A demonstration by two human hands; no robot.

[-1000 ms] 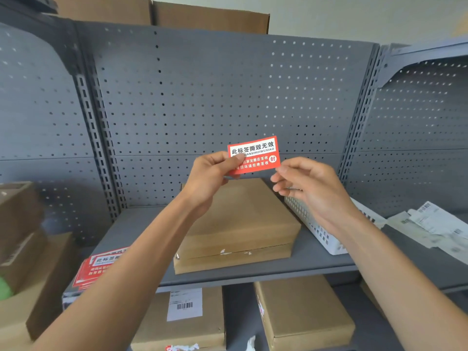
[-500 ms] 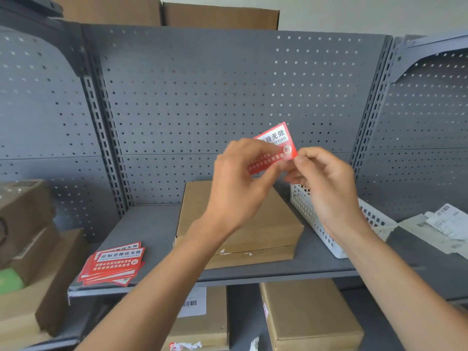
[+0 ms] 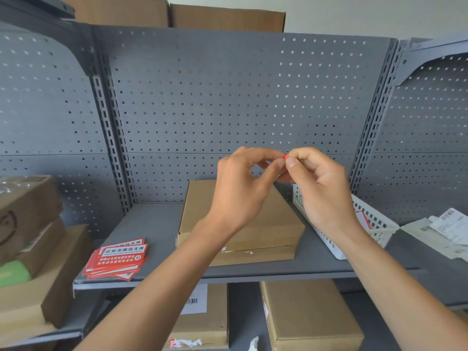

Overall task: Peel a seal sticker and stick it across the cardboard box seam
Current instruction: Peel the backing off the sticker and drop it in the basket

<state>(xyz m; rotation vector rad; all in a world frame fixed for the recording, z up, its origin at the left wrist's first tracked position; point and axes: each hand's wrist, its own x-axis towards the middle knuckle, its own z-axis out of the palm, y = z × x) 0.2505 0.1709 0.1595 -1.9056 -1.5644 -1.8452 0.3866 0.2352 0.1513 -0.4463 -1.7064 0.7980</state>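
Note:
My left hand [image 3: 240,191] and my right hand [image 3: 319,188] meet fingertip to fingertip in front of the pegboard, above the flat cardboard box [image 3: 276,221] on the grey shelf [image 3: 154,221]. Both pinch the red seal sticker [image 3: 286,157], which is turned edge-on, so only a small red sliver shows between thumbs and forefingers. The rest of the sticker is hidden behind my fingers. The box lies closed, its front seam facing me, partly covered by my left wrist.
A stack of red seal stickers [image 3: 117,258] lies at the shelf's front left. A white slotted basket [image 3: 364,224] stands right of the box, with papers [image 3: 445,229] further right. More cardboard boxes sit at the left [image 3: 27,224] and on the lower shelf [image 3: 309,315].
The sticker went from facing me flat to tilted, then edge-on and nearly hidden. Both hands closed in on it, fingertips together at one corner. The view shifted slightly right.

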